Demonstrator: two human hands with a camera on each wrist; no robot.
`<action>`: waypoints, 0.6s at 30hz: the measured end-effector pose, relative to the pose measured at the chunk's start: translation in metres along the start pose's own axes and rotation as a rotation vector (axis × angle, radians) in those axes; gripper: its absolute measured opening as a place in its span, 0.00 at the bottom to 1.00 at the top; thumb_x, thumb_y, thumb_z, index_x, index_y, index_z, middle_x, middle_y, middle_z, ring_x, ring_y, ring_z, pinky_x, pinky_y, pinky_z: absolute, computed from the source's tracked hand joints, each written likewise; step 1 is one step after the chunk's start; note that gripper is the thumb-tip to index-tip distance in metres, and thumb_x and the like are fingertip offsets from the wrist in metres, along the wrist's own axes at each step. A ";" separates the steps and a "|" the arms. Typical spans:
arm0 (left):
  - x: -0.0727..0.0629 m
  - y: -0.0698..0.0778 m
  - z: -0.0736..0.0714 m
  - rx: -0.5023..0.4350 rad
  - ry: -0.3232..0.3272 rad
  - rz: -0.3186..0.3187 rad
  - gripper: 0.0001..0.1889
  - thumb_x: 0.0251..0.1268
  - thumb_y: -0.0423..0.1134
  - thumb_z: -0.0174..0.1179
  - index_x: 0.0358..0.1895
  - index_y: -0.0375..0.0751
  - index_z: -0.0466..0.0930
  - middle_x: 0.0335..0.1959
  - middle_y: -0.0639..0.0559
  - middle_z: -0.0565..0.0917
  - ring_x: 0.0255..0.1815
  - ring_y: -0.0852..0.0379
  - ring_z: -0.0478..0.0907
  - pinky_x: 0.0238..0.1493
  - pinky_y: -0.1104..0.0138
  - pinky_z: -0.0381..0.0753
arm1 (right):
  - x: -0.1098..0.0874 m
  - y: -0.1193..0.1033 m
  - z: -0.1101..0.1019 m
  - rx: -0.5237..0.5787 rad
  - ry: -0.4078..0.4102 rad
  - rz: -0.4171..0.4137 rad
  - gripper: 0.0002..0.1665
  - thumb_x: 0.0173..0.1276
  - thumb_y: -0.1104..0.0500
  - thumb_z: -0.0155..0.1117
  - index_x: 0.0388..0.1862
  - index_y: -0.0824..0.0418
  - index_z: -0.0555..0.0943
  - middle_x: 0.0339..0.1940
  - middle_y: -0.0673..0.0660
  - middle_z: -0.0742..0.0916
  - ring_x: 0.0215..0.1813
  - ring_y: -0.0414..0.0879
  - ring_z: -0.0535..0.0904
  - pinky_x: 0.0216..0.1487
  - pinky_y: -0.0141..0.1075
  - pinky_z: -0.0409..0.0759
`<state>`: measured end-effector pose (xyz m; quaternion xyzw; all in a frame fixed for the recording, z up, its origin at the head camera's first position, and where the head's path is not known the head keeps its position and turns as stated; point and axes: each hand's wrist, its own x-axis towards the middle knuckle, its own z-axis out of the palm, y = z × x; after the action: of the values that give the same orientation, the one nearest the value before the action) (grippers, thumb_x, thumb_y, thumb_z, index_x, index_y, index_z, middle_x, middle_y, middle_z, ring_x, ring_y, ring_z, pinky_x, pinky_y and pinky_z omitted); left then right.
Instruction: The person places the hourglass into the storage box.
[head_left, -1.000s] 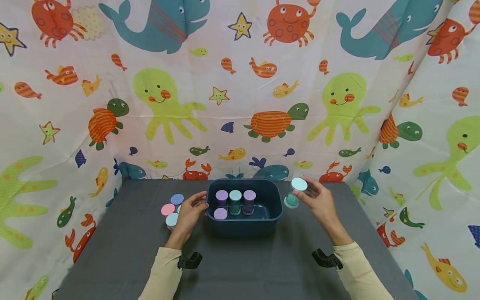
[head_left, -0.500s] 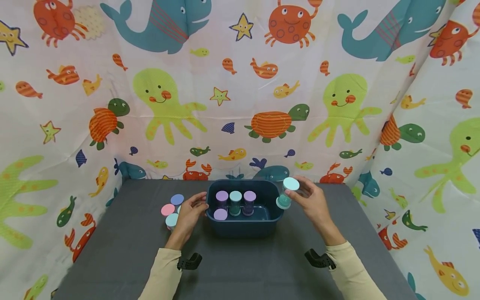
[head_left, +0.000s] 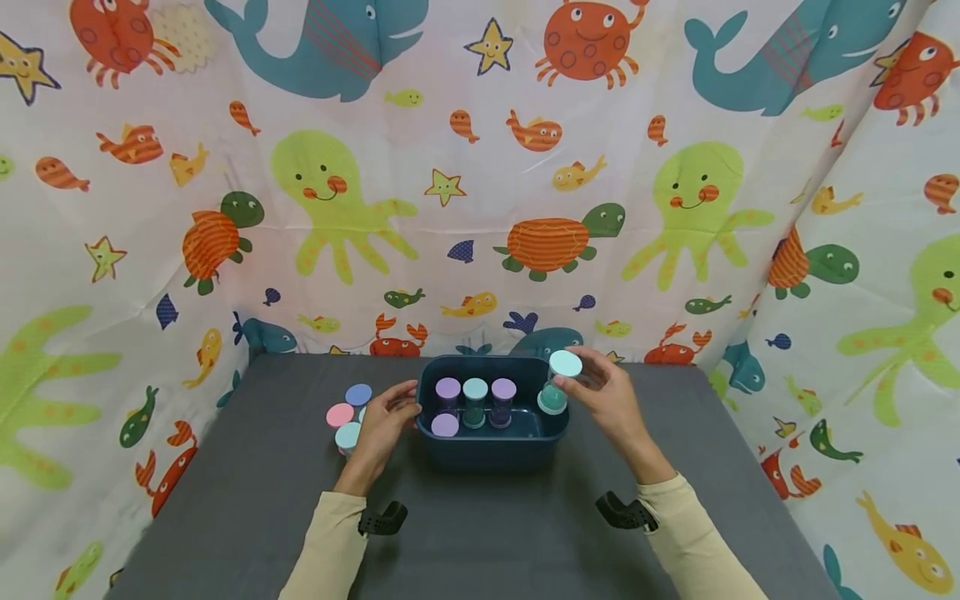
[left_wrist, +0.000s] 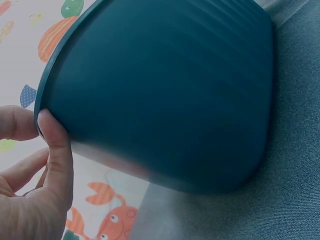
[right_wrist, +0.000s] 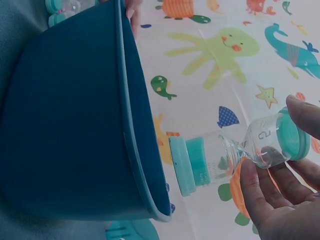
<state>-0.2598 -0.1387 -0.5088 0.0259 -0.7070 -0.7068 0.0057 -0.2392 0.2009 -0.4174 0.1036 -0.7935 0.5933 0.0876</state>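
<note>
A teal-capped sand timer (head_left: 553, 397) is pinched between the thumb and fingers of my right hand (head_left: 611, 404), tilted over the right end of a dark blue plastic bin (head_left: 491, 454). Clear glass bulbs and a narrow waist show on this sand timer (right_wrist: 217, 157) in the right wrist view, its lower cap close to the bin's rim. My left hand (head_left: 382, 433) grips the bin's left rim, thumb (left_wrist: 56, 145) outside. Inside the bin stand several sand timers: a purple one (head_left: 447, 392), a teal one (head_left: 475, 400), another purple one (head_left: 503, 402), and a purple-capped one (head_left: 444, 426) in front.
Left of the bin, partly behind my left hand, several more sand timers are grouped, with a blue cap (head_left: 358, 395), a pink cap (head_left: 340, 414) and a light teal cap (head_left: 348, 435). A sea-animal curtain (head_left: 465, 208) borders the grey table (head_left: 495, 533) behind and at both sides.
My right hand has moved left with the teal sand timer, from beside the bin to over its right end. The left hand has kept its hold on the rim.
</note>
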 end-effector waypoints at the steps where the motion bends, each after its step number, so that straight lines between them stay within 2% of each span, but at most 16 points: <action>1: 0.000 0.000 0.000 0.000 -0.001 0.002 0.22 0.66 0.31 0.59 0.63 0.42 0.75 0.57 0.41 0.78 0.48 0.53 0.77 0.39 0.71 0.82 | 0.000 -0.001 0.001 0.006 -0.006 0.000 0.32 0.63 0.54 0.71 0.65 0.60 0.74 0.60 0.59 0.80 0.57 0.40 0.78 0.56 0.21 0.76; 11: 0.001 0.004 0.001 -0.002 0.000 -0.008 0.22 0.66 0.32 0.59 0.63 0.43 0.75 0.58 0.42 0.78 0.49 0.52 0.77 0.40 0.70 0.82 | 0.004 -0.004 0.011 0.047 -0.042 -0.006 0.31 0.62 0.56 0.72 0.63 0.59 0.75 0.59 0.61 0.81 0.53 0.39 0.80 0.54 0.24 0.78; 18: 0.001 0.001 0.001 -0.016 -0.001 -0.008 0.22 0.65 0.31 0.59 0.63 0.42 0.76 0.57 0.42 0.78 0.48 0.53 0.78 0.39 0.69 0.83 | 0.007 -0.002 0.019 0.034 -0.051 0.012 0.31 0.62 0.57 0.72 0.63 0.60 0.75 0.58 0.62 0.81 0.56 0.46 0.79 0.56 0.26 0.78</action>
<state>-0.2605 -0.1382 -0.5075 0.0282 -0.7013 -0.7123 0.0027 -0.2453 0.1812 -0.4192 0.1154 -0.7858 0.6045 0.0617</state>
